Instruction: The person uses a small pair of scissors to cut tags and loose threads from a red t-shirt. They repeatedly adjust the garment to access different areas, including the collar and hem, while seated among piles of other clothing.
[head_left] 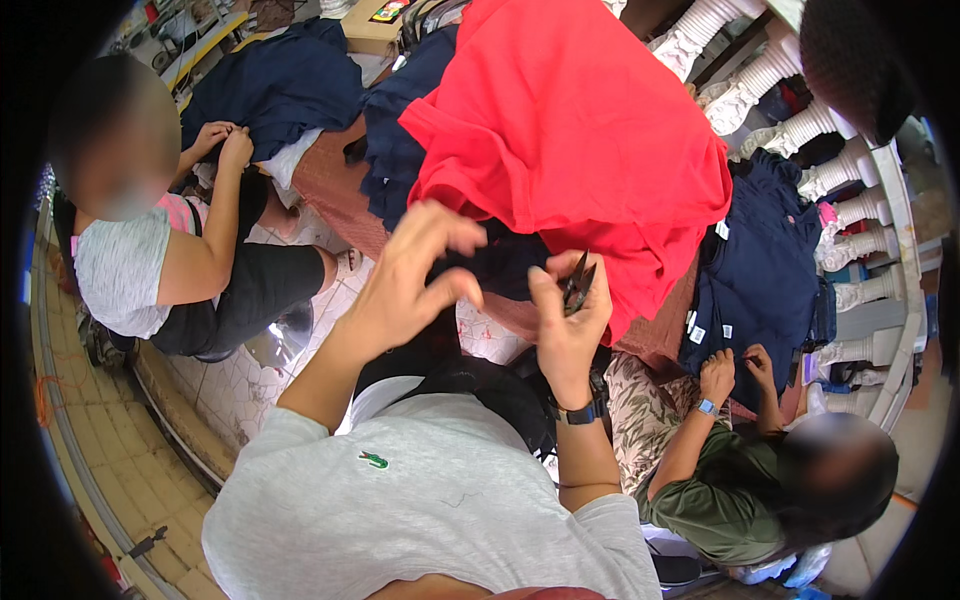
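Note:
My right hand [565, 320] is raised in front of me and grips small black thread snips [578, 282], blades pointing up at the lower edge of a red garment [580, 140]. My left hand [415, 272] is lifted beside it with fingers curled and spread, pinching at a dark navy garment [500, 262] that hangs under the red one. A dark watch sits on my right wrist [580, 410]. I wear a grey shirt.
A person in a grey top [120, 270] sits at the left handling navy cloth [275, 85]. Another person in an olive shirt [715, 495] sits at the lower right, working on a navy garment [765, 265]. White balusters [800, 125] line the right. Tiled floor lies below.

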